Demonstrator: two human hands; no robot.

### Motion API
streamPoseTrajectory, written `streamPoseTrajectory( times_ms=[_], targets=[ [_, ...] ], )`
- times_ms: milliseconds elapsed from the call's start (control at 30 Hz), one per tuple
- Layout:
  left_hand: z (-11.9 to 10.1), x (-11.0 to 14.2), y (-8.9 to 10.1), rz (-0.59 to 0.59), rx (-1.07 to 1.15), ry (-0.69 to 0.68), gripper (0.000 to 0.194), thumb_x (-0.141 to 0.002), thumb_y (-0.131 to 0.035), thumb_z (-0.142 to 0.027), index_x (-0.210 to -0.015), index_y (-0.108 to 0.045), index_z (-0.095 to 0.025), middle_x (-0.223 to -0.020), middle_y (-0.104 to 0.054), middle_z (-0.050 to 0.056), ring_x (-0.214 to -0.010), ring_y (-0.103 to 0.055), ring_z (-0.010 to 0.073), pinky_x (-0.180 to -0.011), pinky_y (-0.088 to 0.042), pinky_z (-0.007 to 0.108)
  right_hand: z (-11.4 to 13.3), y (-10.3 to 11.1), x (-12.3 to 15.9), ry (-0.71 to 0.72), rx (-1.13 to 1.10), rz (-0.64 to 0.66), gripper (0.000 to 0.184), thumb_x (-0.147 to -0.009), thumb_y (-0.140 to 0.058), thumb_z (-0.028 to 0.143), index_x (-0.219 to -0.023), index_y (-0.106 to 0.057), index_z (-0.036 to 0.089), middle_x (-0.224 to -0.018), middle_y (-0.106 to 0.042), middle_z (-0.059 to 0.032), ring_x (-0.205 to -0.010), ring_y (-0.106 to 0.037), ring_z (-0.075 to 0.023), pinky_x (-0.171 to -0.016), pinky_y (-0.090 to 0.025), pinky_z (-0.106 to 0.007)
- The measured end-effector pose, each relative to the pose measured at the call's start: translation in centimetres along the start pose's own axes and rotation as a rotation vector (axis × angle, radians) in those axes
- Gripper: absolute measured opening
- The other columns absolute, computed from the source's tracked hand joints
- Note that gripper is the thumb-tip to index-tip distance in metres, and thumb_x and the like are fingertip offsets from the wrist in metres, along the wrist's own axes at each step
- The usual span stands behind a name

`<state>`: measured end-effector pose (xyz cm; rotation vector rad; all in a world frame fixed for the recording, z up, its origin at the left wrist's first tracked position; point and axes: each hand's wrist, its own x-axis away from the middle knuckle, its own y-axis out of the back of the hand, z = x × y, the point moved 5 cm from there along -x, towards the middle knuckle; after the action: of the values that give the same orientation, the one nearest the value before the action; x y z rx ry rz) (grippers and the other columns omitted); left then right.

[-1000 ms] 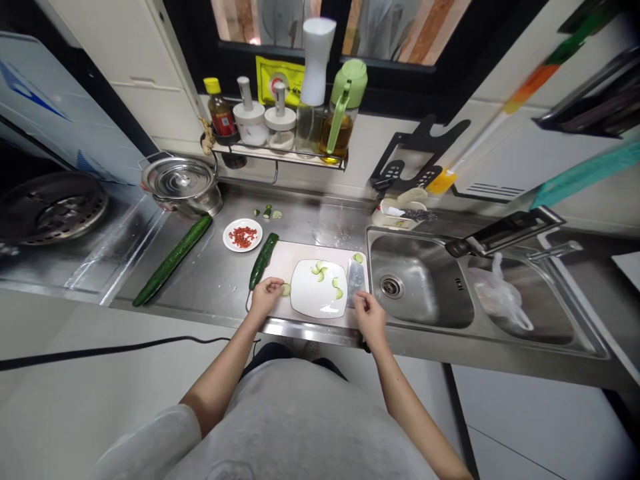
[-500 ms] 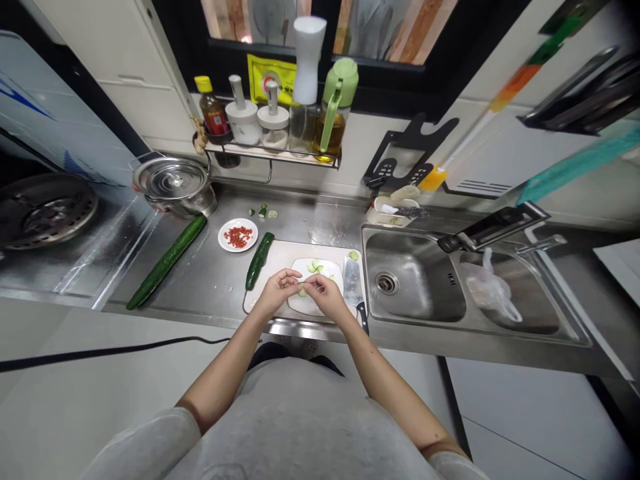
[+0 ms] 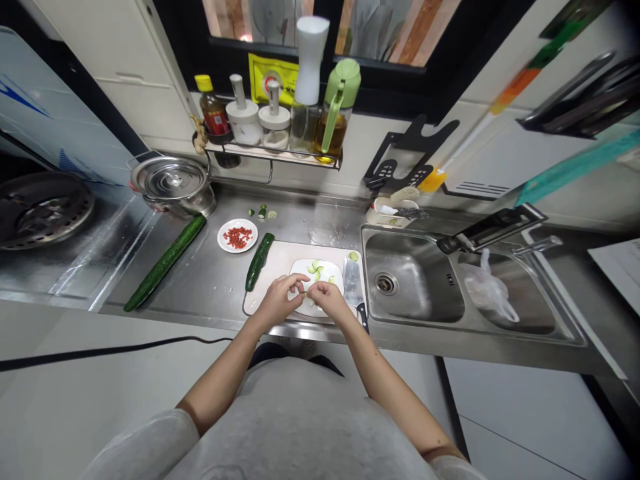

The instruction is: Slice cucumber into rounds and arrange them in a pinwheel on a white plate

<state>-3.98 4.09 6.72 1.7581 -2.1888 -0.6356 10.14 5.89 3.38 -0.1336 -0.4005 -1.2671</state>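
Over the near side of a white plate, my left hand and my right hand meet fingertip to fingertip. Both pinch a thin cucumber slice, mostly hidden by the fingers. Pale green cucumber slices lie curled on the far part of the plate. The plate rests on a white cutting board. A cut cucumber lies across the board's left edge. At its right side is a cleaver with a black handle, a small cucumber piece by its tip.
Left of the board are a small plate of chopped red bits and a long cucumber. Cucumber ends lie behind. A lidded steel pot stands back left. The double sink is right, below a condiment rack.
My left hand has turned, its fingers curling more over the slice. The slice between my fingertips shows less, now nearly edge-on. My right hand has shifted slightly to the right.
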Motion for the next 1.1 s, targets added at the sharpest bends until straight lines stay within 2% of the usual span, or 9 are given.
streamPoseTrajectory(
  times_ms=[233,367,467,567,667,733,867,967,1100],
  targets=[
    [-0.3,0.2,-0.1,0.000,-0.247,-0.163,0.036,-0.080,-0.053,-0.015,-0.114,-0.058,-0.024,-0.085,-0.066,0.000,-0.082,-0.056,0.0160,-0.082,-0.039,0.031,-0.4,-0.3,0.0,-0.139,-0.084,0.033,0.010,-0.059,-0.051,0.026,-0.053,-0.050,0.019,-0.046,-0.046,0.0048,-0.046,-0.039,-0.0077,-0.046,-0.031,-0.021],
    [-0.4,0.4,-0.4,-0.036,-0.291,-0.202,0.030,-0.084,-0.052,-0.019,-0.112,-0.061,-0.024,-0.088,-0.067,0.003,-0.087,-0.056,0.0183,-0.084,-0.039,0.033,-1.0,-0.3,0.0,-0.219,-0.184,0.046,0.009,-0.058,-0.052,0.025,-0.053,-0.051,0.018,-0.046,-0.046,0.0044,-0.044,-0.039,-0.0077,-0.043,-0.029,-0.021],
    [0.4,0.7,-0.4,-0.122,-0.141,-0.044,0.030,-0.080,-0.058,-0.024,-0.109,-0.061,-0.023,-0.091,-0.066,0.003,-0.083,-0.056,0.0170,-0.079,-0.040,0.032,-0.9,0.1,0.1,-0.192,-0.183,0.023,0.008,-0.060,-0.054,0.026,-0.059,-0.053,0.018,-0.050,-0.048,0.0044,-0.046,-0.042,-0.0085,-0.043,-0.031,-0.020],
    [2.4,1.3,-0.9,-0.188,0.259,0.304,0.032,-0.076,-0.062,-0.033,-0.104,-0.058,-0.020,-0.074,-0.062,0.000,-0.060,-0.051,0.0113,-0.062,-0.039,0.025,0.1,1.0,0.3,-0.023,-0.075,-0.021,0.010,-0.065,-0.056,0.028,-0.066,-0.056,0.019,-0.058,-0.053,0.0032,-0.054,-0.047,-0.0101,-0.048,-0.037,-0.021],
    [3.3,1.9,-2.6,-0.086,0.729,0.614,0.042,-0.075,-0.062,-0.048,-0.104,-0.055,-0.019,-0.065,-0.059,-0.002,-0.048,-0.043,0.0072,-0.049,-0.030,0.020,1.3,1.5,0.6,0.180,0.053,-0.019,0.013,-0.072,-0.057,0.031,-0.072,-0.059,0.019,-0.067,-0.057,0.0014,-0.063,-0.050,-0.0110,-0.057,-0.040,-0.023],
    [3.0,1.9,-3.4,-0.008,0.929,0.718,0.049,-0.072,-0.065,-0.053,-0.106,-0.054,-0.020,-0.070,-0.062,0.000,-0.050,-0.046,0.0063,-0.047,-0.028,0.018,1.8,1.7,0.8,0.258,0.119,-0.007,0.015,-0.076,-0.057,0.033,-0.074,-0.060,0.019,-0.070,-0.059,0.0008,-0.066,-0.050,-0.0112,-0.060,-0.040,-0.023],
    [2.2,1.5,-3.5,0.021,1.060,0.762,0.054,-0.065,-0.074,-0.043,-0.110,-0.052,-0.022,-0.077,-0.063,0.000,-0.058,-0.053,0.0060,-0.051,-0.032,0.016,2.0,1.7,1.1,0.281,0.185,0.026,0.019,-0.079,-0.057,0.036,-0.075,-0.060,0.018,-0.071,-0.060,0.0006,-0.063,-0.049,-0.0107,-0.058,-0.038,-0.022],
    [2.0,1.2,-3.4,-0.012,1.028,0.740,0.058,-0.061,-0.077,-0.034,-0.112,-0.052,-0.023,-0.077,-0.063,-0.001,-0.060,-0.053,0.0057,-0.052,-0.032,0.016,1.8,1.7,1.3,0.246,0.190,0.031,0.018,-0.078,-0.057,0.035,-0.074,-0.060,0.018,-0.070,-0.060,0.0009,-0.061,-0.048,-0.0100,-0.057,-0.037,-0.022],
    [2.1,0.8,-3.4,-0.077,0.950,0.680,0.058,-0.059,-0.077,-0.030,-0.111,-0.053,-0.023,-0.070,-0.059,-0.004,-0.058,-0.052,0.0058,-0.050,-0.029,0.016,1.2,1.8,1.3,0.187,0.172,0.019,0.016,-0.076,-0.056,0.033,-0.071,-0.059,0.018,-0.065,-0.057,0.0020,-0.059,-0.046,-0.0098,-0.058,-0.038,-0.023]
  ],
)
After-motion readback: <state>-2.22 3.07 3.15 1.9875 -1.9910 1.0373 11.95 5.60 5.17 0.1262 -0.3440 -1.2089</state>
